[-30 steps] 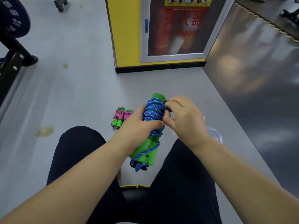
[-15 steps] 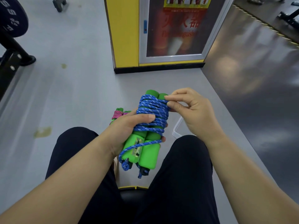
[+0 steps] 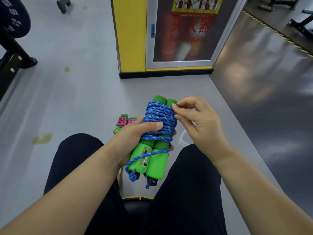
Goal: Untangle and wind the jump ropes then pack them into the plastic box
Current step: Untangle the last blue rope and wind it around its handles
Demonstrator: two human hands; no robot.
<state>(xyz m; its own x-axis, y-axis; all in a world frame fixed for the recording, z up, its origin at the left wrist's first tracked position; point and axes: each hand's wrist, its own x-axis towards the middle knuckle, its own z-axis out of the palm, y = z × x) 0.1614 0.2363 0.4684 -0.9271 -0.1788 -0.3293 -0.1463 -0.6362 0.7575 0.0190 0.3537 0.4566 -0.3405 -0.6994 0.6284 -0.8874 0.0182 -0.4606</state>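
Fingers of left hand (image 3: 133, 138) curled round wound-up blue jump rope (image 3: 160, 119), right hand (image 3: 198, 122) pinching its top coil, pink jump rope (image 3: 122, 121) behind

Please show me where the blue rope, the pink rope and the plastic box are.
blue rope (image 3: 160, 117): head view, on the middle of its wound coils.
pink rope (image 3: 122, 121): head view, on the pink windings of the bundle on the floor.
plastic box (image 3: 183, 140): head view, on its clear corner.

The floor (image 3: 76, 102) lies open leftward and ahead up to the yellow cabinet (image 3: 130, 39); a pink-wound rope (image 3: 122, 122) lies between.
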